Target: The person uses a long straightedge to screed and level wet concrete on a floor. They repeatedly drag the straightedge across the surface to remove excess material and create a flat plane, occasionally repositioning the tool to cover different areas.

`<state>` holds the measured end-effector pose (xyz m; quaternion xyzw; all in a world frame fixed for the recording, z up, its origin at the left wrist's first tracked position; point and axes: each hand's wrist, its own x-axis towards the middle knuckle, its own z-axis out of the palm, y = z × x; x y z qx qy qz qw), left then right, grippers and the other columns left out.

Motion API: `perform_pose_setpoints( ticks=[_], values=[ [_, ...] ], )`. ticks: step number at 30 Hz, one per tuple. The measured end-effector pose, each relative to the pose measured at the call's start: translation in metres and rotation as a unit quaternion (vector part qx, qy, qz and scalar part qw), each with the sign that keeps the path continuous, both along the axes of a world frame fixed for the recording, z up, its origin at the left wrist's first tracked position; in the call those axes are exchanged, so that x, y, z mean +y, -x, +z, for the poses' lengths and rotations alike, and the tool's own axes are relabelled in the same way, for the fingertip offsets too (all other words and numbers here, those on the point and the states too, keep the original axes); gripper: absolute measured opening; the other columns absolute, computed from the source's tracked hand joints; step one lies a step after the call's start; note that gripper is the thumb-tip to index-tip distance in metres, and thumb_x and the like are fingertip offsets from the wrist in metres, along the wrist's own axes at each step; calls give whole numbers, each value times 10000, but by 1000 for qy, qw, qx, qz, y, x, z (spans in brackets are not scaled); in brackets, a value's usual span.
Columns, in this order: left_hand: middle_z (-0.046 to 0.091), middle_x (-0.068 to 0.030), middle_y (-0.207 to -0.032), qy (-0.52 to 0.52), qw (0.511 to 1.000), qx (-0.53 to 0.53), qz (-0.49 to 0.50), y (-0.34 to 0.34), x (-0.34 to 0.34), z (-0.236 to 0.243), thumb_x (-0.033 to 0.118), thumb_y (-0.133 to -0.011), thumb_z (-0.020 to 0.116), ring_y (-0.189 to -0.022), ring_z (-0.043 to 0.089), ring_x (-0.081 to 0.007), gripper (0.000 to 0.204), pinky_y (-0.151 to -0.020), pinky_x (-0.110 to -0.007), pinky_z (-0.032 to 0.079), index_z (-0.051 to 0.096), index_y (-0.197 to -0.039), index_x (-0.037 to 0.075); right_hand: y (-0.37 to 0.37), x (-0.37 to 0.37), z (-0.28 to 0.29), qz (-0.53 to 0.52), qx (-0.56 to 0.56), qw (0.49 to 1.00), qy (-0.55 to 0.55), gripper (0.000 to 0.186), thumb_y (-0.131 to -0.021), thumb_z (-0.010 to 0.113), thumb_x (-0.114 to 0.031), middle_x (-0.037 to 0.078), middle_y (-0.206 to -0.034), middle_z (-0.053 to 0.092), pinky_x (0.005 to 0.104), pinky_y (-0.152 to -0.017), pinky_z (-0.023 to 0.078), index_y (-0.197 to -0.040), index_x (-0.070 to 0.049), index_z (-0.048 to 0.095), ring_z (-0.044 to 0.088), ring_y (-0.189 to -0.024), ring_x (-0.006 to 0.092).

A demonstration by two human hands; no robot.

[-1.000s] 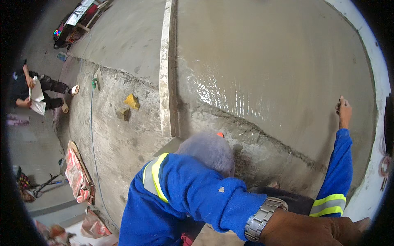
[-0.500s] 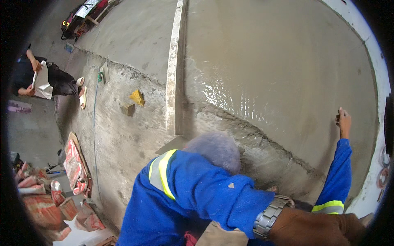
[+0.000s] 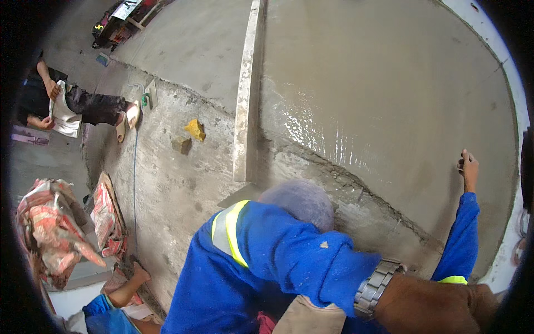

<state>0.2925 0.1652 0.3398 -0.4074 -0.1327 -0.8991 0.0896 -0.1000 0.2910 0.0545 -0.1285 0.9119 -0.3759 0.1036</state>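
Observation:
My left hand [image 3: 439, 307], below a metal wristwatch [image 3: 378, 286], is at the lower right with its fingers hidden. My right hand [image 3: 469, 168] is raised over smooth wet concrete [image 3: 378, 83]; its fingers are curled together, and anything inside is too small to make out. Both arms wear blue sleeves with reflective bands. Beside my left sleeve, a rounded grey-purple shape [image 3: 300, 203] partly covers a rough strip of floor. A flat dark plate [image 3: 239, 196] shows beside it. A long straight bar [image 3: 247, 94] lies from there across the concrete.
A float with a green handle [image 3: 147, 99] and a yellow lump [image 3: 195, 129] lie left of the bar. One person [image 3: 100, 108] stands holding a white sheet. Crumpled red-and-white sacks [image 3: 55, 228] are near another person's bare leg [image 3: 130, 284]. A pale wall edge [image 3: 492, 44] curves along the right.
The view has shifted slightly, moving the scene rightward. At left, the standing person's feet have moved. Sacks are now raised at lower left, where another person's leg has appeared. My hands keep nearly the same pose.

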Motion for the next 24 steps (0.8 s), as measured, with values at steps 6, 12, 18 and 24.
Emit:
perform_pose_setpoints(
  ticks=[6, 12, 18, 24],
  values=[
    [683, -136, -779, 375, 907, -8, 191, 16, -46, -26, 230, -737, 658, -761, 662, -256, 221, -684, -357, 493, 696, -806, 24, 23, 13, -14, 13, 54, 998, -21, 240, -944, 538, -256, 41, -714, 636, 289, -528, 488, -937, -59, 675, 603, -588, 126],
    [709, -110, -827, 939, 286, 39, 187, 7, -25, -176, 356, -651, 774, -845, 691, -303, 312, -750, -481, 514, 739, -823, 98, 18, 6, -28, 48, 33, 998, -37, 177, -932, 525, -162, 23, -704, 636, 283, -500, 491, -907, -72, 676, 596, -571, 111],
    [728, -153, -963, 939, 337, 47, 50, 22, -44, -131, 528, -607, 851, -970, 692, -358, 591, -843, -477, 547, 755, -963, 67, 1, -24, -11, 29, 11, 995, -93, 163, -896, 595, -195, 57, -712, 660, 299, -493, 510, -913, -59, 683, 623, -565, 143],
    [730, -150, -972, 930, 361, 23, 68, 45, -60, -123, 524, -634, 840, -963, 695, -352, 573, -856, -470, 546, 754, -968, 67, 32, 7, -29, -5, 121, 986, -112, 225, -816, 557, -95, 117, -718, 696, 336, -533, 538, -972, -41, 711, 685, -612, 198]
  ],
)
